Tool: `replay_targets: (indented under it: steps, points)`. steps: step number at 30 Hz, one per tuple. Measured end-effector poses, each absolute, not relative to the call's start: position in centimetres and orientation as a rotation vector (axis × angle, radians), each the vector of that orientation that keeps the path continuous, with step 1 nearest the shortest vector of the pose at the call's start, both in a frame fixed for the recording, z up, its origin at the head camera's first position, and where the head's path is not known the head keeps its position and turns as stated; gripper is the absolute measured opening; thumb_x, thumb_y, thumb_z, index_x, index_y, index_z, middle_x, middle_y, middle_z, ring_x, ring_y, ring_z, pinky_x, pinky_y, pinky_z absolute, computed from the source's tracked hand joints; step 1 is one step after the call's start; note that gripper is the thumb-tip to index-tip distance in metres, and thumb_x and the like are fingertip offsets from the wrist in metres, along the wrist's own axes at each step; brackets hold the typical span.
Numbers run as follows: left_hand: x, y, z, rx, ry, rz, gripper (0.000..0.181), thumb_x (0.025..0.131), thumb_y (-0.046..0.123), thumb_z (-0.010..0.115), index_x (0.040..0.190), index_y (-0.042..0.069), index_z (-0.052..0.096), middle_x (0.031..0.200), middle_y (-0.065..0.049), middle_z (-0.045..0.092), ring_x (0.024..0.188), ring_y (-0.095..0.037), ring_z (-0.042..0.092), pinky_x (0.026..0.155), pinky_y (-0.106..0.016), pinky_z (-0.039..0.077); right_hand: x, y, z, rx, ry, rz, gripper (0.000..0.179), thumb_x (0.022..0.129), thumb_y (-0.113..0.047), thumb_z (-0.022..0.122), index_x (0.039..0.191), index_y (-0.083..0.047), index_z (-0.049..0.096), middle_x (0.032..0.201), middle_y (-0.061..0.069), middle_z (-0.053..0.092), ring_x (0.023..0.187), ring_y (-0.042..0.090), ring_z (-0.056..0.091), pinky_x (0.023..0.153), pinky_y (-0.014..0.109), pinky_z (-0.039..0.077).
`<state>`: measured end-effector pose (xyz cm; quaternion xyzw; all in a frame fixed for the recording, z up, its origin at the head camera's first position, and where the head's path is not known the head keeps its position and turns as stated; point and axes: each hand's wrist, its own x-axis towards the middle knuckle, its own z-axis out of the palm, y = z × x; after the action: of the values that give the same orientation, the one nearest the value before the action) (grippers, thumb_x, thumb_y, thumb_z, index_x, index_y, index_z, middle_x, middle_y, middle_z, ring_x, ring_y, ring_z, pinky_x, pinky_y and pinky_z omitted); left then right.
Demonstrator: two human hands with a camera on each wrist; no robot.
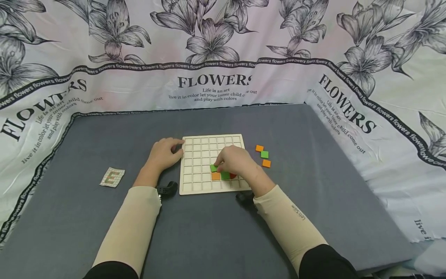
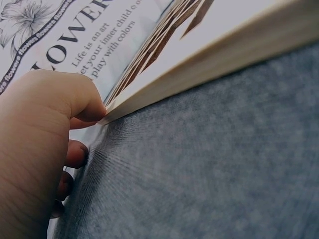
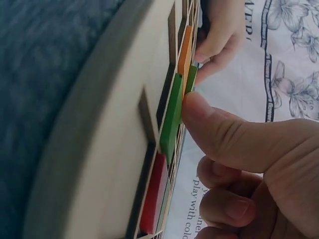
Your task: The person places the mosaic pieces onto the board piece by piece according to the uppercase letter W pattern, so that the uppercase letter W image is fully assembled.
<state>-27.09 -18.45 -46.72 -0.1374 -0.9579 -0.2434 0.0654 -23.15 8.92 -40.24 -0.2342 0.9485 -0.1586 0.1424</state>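
A pale wooden grid board (image 1: 198, 155) lies on the grey table. My left hand (image 1: 163, 154) rests at its upper left edge, thumb and finger tips touching the side. Over the board's middle, my right hand (image 1: 236, 159) pinches a small green square tile (image 1: 213, 168) at a cell, thumb tip right at it in the right wrist view. Just below that tile sits an orange tile (image 1: 215, 176), with another green tile (image 1: 225, 175) beside it. A red piece (image 3: 153, 194) is set in the board farther right, partly hidden by the right hand in the head view.
Right of the board lie loose tiles: an orange one (image 1: 259, 148), a green one (image 1: 265, 154) and a second orange one (image 1: 266, 163). A small patterned card (image 1: 112, 177) lies at the left. Behind the table hangs a flower-printed cloth (image 1: 212, 83).
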Motion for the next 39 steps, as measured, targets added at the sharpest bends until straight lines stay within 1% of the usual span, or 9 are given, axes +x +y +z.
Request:
replay_targets:
  steps: [8,14,17,23,25,32,35,39]
  points:
    - [-27.07,-18.40,-46.79,-0.427,-2.884,-0.732,0.044,0.096,0.027,0.056,0.135,0.012,0.070,0.075,-0.005,0.048,0.073,-0.025,0.043,0.075,-0.042,0.030,-23.06,9.02,-40.38,-0.664,2.742,-0.480,0.018,0.089,-0.024,0.082,0.107,-0.019,0.083,0.108,-0.005,0.076,0.087,0.013,0.067,0.075,0.035,0.054]
    - [-26.79,-18.45,-46.84,-0.417,-2.882,-0.742,0.044,0.096,0.027,0.057,0.135,0.013,0.070,0.077,-0.005,0.049,0.074,-0.025,0.042,0.075,-0.042,0.030,-23.10,8.92,-40.64,-0.689,2.773,-0.455,0.011,0.091,-0.027,0.080,0.100,-0.021,0.083,0.100,-0.007,0.075,0.080,0.010,0.065,0.070,0.035,0.053]
    - [-26.74,-18.42,-46.84,-0.415,-2.878,-0.746,0.043,0.096,0.027,0.057,0.135,0.013,0.070,0.076,-0.005,0.048,0.073,-0.024,0.042,0.075,-0.042,0.029,-23.11,8.89,-40.69,-0.700,2.798,-0.419,0.010,0.093,-0.027,0.078,0.100,-0.022,0.083,0.098,-0.008,0.075,0.079,0.010,0.065,0.068,0.034,0.053]
    - [-26.79,-18.27,-46.73,-0.406,-2.881,-0.740,0.043,0.097,0.027,0.057,0.135,0.013,0.070,0.076,-0.005,0.048,0.073,-0.024,0.041,0.075,-0.042,0.029,-23.18,8.71,-40.82,-0.727,2.816,-0.384,0.019,0.090,-0.036,0.079,0.105,-0.025,0.083,0.106,-0.008,0.075,0.086,0.011,0.065,0.065,0.032,0.051]
    - [-26.82,-18.22,-46.65,-0.406,-2.883,-0.741,0.043,0.097,0.027,0.057,0.136,0.013,0.069,0.076,-0.005,0.048,0.072,-0.024,0.041,0.075,-0.042,0.029,-23.16,8.66,-40.84,-0.732,2.814,-0.388,0.020,0.090,-0.037,0.080,0.106,-0.025,0.083,0.107,-0.008,0.075,0.087,0.011,0.065,0.065,0.031,0.051]
    - [-26.87,-18.20,-46.53,-0.413,-2.883,-0.746,0.043,0.097,0.026,0.056,0.136,0.013,0.069,0.075,-0.005,0.047,0.072,-0.024,0.041,0.075,-0.042,0.029,-22.99,8.44,-40.65,-0.751,2.840,-0.352,0.017,0.093,-0.031,0.077,0.108,-0.027,0.083,0.109,-0.009,0.075,0.090,0.012,0.067,0.064,0.031,0.051]
    - [-26.83,-18.24,-46.57,-0.409,-2.885,-0.743,0.043,0.097,0.026,0.057,0.136,0.013,0.069,0.075,-0.005,0.048,0.072,-0.024,0.041,0.075,-0.042,0.029,-22.95,8.31,-40.65,-0.780,2.832,-0.365,0.015,0.094,-0.029,0.076,0.107,-0.027,0.083,0.110,-0.009,0.075,0.093,0.012,0.067,0.066,0.032,0.052]
    - [-26.84,-18.28,-46.63,-0.406,-2.885,-0.735,0.043,0.097,0.026,0.057,0.136,0.013,0.069,0.076,-0.005,0.048,0.073,-0.024,0.041,0.075,-0.042,0.029,-22.92,8.28,-40.66,-0.771,2.811,-0.398,0.014,0.095,-0.026,0.075,0.106,-0.026,0.084,0.110,-0.009,0.075,0.093,0.011,0.067,0.070,0.031,0.053]
